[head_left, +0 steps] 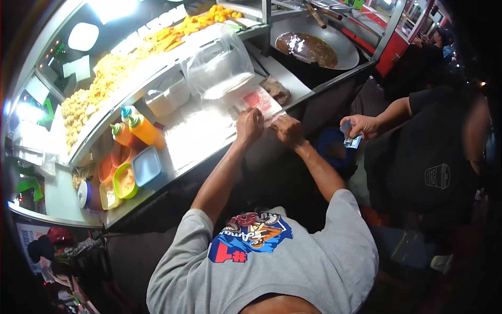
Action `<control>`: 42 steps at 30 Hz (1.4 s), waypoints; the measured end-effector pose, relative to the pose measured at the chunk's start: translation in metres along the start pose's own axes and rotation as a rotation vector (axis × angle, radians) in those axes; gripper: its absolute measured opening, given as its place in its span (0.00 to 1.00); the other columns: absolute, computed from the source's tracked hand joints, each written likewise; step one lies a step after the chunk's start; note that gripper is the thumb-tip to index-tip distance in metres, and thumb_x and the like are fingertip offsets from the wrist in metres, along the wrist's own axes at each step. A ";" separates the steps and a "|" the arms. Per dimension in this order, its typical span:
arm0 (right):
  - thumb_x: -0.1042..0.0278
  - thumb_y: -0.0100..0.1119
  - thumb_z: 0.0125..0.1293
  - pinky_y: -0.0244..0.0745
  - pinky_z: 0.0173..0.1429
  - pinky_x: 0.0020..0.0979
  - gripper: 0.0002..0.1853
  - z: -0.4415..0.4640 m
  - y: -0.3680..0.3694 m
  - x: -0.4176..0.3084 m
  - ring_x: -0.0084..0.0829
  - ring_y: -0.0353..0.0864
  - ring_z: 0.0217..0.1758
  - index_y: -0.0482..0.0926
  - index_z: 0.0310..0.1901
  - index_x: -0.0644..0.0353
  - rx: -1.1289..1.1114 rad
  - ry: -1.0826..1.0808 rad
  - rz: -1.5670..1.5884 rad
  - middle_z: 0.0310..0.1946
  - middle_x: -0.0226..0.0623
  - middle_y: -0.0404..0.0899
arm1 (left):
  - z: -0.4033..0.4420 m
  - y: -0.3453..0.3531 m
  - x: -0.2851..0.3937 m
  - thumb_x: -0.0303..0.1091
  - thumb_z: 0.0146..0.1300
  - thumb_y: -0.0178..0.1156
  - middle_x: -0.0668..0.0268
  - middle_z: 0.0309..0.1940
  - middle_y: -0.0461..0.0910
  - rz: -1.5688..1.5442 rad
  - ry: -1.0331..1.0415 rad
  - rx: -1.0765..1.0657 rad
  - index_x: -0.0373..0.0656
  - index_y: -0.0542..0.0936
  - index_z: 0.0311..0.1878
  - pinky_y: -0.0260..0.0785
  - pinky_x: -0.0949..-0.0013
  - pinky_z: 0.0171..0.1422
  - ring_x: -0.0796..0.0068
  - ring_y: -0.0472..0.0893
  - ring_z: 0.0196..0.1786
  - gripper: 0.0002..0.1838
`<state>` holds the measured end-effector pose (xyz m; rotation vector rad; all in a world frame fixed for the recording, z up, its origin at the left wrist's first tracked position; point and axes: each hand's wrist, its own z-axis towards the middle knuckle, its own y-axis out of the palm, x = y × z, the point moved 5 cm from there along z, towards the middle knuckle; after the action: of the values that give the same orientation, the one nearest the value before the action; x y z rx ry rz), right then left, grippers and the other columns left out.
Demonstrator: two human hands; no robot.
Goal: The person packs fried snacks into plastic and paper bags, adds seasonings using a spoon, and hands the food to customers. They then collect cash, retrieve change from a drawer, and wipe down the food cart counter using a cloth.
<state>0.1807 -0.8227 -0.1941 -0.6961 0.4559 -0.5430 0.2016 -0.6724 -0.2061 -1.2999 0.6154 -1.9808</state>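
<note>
My left hand [250,125] is closed, its fingers pinching the near edge of a white packet with red print [260,101]. Close on its right, my right hand [288,131] is closed too, on what looks like the same packet's clear plastic edge; its fingertips are partly hidden. The packet lies at the counter's front edge. Just behind it sits a clear plastic bag [219,65] with white contents. A brown, stone-like lump [276,90] rests to the packet's right.
Sauce bottles [146,131] and open tubs [125,180] stand at the left. Fried snacks [172,35] fill the lit display shelf. A wok of dark oil [308,49] sits back right. On the right, another person's hand [363,127] holds blue banknotes [351,137].
</note>
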 end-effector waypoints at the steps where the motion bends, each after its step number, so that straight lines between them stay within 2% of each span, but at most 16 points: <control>1: 0.69 0.62 0.54 0.73 0.33 0.35 0.04 -0.001 -0.002 0.002 0.37 0.78 0.31 0.77 0.28 0.57 0.013 0.024 0.041 0.25 0.35 0.75 | 0.001 -0.003 0.001 0.31 0.53 0.62 0.54 0.36 0.80 -0.014 0.014 0.027 0.40 0.79 0.32 0.70 0.55 0.47 0.52 0.78 0.42 0.05; 4: 0.71 0.65 0.51 0.73 0.33 0.36 0.06 -0.008 -0.002 0.007 0.39 0.78 0.31 0.77 0.30 0.57 -0.020 0.001 0.124 0.25 0.35 0.76 | 0.002 -0.003 -0.004 0.31 0.53 0.62 0.55 0.36 0.80 -0.073 -0.054 -0.012 0.40 0.79 0.32 0.70 0.55 0.49 0.51 0.78 0.43 0.06; 7: 0.70 0.65 0.55 0.73 0.32 0.34 0.06 -0.019 -0.016 -0.003 0.34 0.78 0.29 0.76 0.29 0.59 0.052 0.008 0.097 0.25 0.35 0.75 | 0.002 -0.003 -0.009 0.32 0.53 0.63 0.55 0.40 0.81 -0.117 -0.093 -0.026 0.41 0.82 0.33 0.71 0.56 0.52 0.52 0.78 0.46 0.07; 10: 0.67 0.63 0.61 0.72 0.31 0.30 0.09 -0.046 -0.017 -0.005 0.25 0.76 0.27 0.74 0.29 0.61 0.305 0.656 0.372 0.24 0.31 0.75 | 0.002 0.001 -0.013 0.32 0.52 0.63 0.54 0.41 0.81 -0.134 -0.081 -0.043 0.41 0.83 0.33 0.71 0.56 0.52 0.52 0.78 0.47 0.07; 12: 0.59 0.61 0.65 0.65 0.28 0.23 0.14 -0.075 0.012 -0.008 0.16 0.70 0.24 0.75 0.30 0.62 0.553 1.351 0.933 0.23 0.25 0.72 | 0.002 0.002 -0.015 0.33 0.52 0.64 0.55 0.42 0.81 -0.145 -0.069 -0.046 0.41 0.83 0.33 0.71 0.56 0.53 0.51 0.78 0.47 0.07; 15: 0.61 0.64 0.63 0.66 0.29 0.22 0.12 -0.083 0.061 0.004 0.16 0.71 0.24 0.77 0.30 0.61 0.440 1.364 1.150 0.23 0.25 0.74 | -0.003 0.000 -0.010 0.33 0.51 0.65 0.56 0.44 0.80 -0.133 -0.046 -0.006 0.41 0.82 0.36 0.70 0.56 0.53 0.52 0.78 0.49 0.09; 17: 0.62 0.63 0.63 0.66 0.29 0.22 0.11 -0.074 0.065 0.003 0.16 0.72 0.25 0.78 0.31 0.61 0.520 1.350 1.306 0.24 0.26 0.76 | -0.007 -0.008 0.002 0.33 0.50 0.65 0.58 0.45 0.79 -0.077 -0.004 0.075 0.43 0.82 0.38 0.70 0.56 0.52 0.54 0.77 0.49 0.11; 20: 0.66 0.62 0.64 0.69 0.31 0.21 0.07 -0.063 0.055 -0.002 0.18 0.75 0.27 0.79 0.34 0.60 0.517 1.278 1.436 0.27 0.27 0.78 | -0.013 -0.035 0.045 0.32 0.50 0.67 0.60 0.48 0.78 0.121 0.219 0.086 0.43 0.81 0.40 0.69 0.61 0.53 0.58 0.76 0.51 0.13; 22: 0.68 0.59 0.66 0.71 0.34 0.22 0.05 -0.071 0.050 -0.004 0.19 0.78 0.31 0.78 0.36 0.59 0.414 1.175 1.597 0.32 0.29 0.80 | -0.010 -0.017 0.046 0.39 0.52 0.67 0.63 0.45 0.79 0.022 0.270 -0.194 0.46 0.83 0.38 0.70 0.61 0.51 0.59 0.77 0.48 0.12; 24: 0.68 0.56 0.68 0.71 0.34 0.21 0.05 -0.082 0.048 -0.002 0.17 0.78 0.31 0.80 0.39 0.59 0.380 1.172 1.519 0.34 0.29 0.82 | -0.010 0.000 0.045 0.42 0.53 0.66 0.63 0.42 0.80 0.074 0.235 -0.438 0.48 0.84 0.38 0.71 0.60 0.50 0.59 0.78 0.47 0.12; 25: 0.68 0.56 0.69 0.71 0.34 0.20 0.06 -0.085 0.048 -0.001 0.17 0.78 0.31 0.80 0.39 0.59 0.388 1.166 1.515 0.35 0.30 0.83 | -0.008 -0.002 0.047 0.46 0.55 0.64 0.63 0.39 0.81 0.034 0.257 -0.398 0.49 0.85 0.39 0.71 0.60 0.51 0.61 0.78 0.47 0.14; 28: 0.68 0.56 0.69 0.72 0.33 0.20 0.06 -0.088 0.045 -0.003 0.17 0.79 0.30 0.80 0.40 0.59 0.391 1.143 1.567 0.36 0.30 0.83 | -0.003 0.001 0.048 0.47 0.54 0.65 0.62 0.40 0.81 0.067 0.250 -0.528 0.49 0.85 0.40 0.72 0.59 0.52 0.60 0.79 0.48 0.15; 34: 0.67 0.60 0.66 0.77 0.31 0.21 0.05 -0.092 0.048 -0.004 0.18 0.80 0.27 0.81 0.38 0.56 0.462 1.167 1.543 0.30 0.29 0.82 | 0.003 0.014 0.051 0.42 0.54 0.63 0.55 0.29 0.81 0.215 0.233 -0.676 0.41 0.84 0.30 0.74 0.57 0.40 0.53 0.82 0.33 0.13; 35: 0.66 0.60 0.66 0.77 0.30 0.21 0.04 -0.091 0.048 -0.005 0.18 0.80 0.27 0.81 0.38 0.56 0.479 1.182 1.562 0.29 0.28 0.82 | 0.004 0.010 0.054 0.38 0.53 0.61 0.52 0.24 0.80 0.206 0.247 -0.619 0.38 0.82 0.25 0.74 0.56 0.36 0.50 0.81 0.28 0.12; 38: 0.66 0.62 0.65 0.78 0.30 0.22 0.04 -0.102 0.057 -0.003 0.20 0.80 0.26 0.80 0.36 0.55 0.495 1.238 1.575 0.27 0.27 0.81 | 0.005 0.011 0.053 0.35 0.52 0.60 0.52 0.26 0.80 0.276 0.235 -0.598 0.37 0.80 0.27 0.73 0.55 0.36 0.50 0.80 0.31 0.10; 42: 0.62 0.65 0.62 0.75 0.29 0.24 0.09 -0.081 0.039 -0.015 0.21 0.79 0.27 0.81 0.39 0.57 0.554 1.286 1.536 0.27 0.28 0.80 | 0.006 -0.005 0.051 0.31 0.53 0.57 0.51 0.32 0.76 0.042 0.234 -0.261 0.37 0.74 0.31 0.71 0.54 0.40 0.50 0.78 0.37 0.07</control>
<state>0.1364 -0.8270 -0.2739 0.7293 1.7181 0.4682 0.1924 -0.7075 -0.1697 -1.1992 1.0336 -2.0867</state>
